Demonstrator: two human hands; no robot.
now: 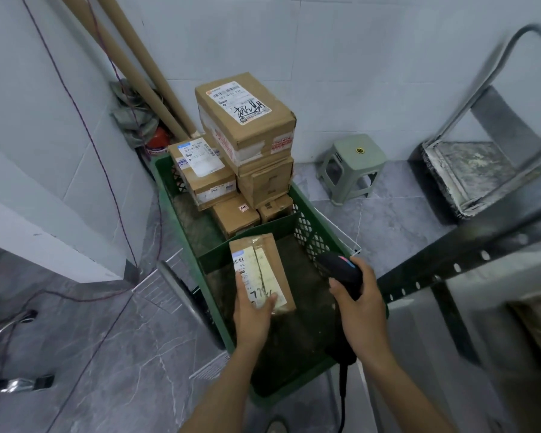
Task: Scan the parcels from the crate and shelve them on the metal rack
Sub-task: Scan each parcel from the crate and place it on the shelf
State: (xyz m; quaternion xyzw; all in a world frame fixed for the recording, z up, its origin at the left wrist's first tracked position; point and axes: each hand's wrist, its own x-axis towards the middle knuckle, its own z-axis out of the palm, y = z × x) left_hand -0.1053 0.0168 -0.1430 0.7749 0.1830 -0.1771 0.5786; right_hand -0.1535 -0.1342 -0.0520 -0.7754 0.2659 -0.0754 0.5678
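The small flat brown cardboard parcel with a white printed label (261,270) looks light and fairly stiff, easy to carry one-handed. Its taped skin may be a little slick, and a crease running down the label suggests the walls give under pressure, so it is best taken by the short near end or the long edges, leaving the barcode at the far end of the label uncovered. The left hand (252,312) grips it that way: fingers curled under the near end, a fingertip on the left edge, and the thumb laid across the lower label, clear of the barcode. The parcel is held face-up above the near compartment of the green plastic lattice-walled crate (310,235), short of the stacked brown boxes (247,120) at its far end. To the right, the right hand (361,304) is wrapped tight round the black handheld barcode scanner (339,268), whose head sits just beside the parcel. The dark perforated metal rack (450,270) stands at far right.
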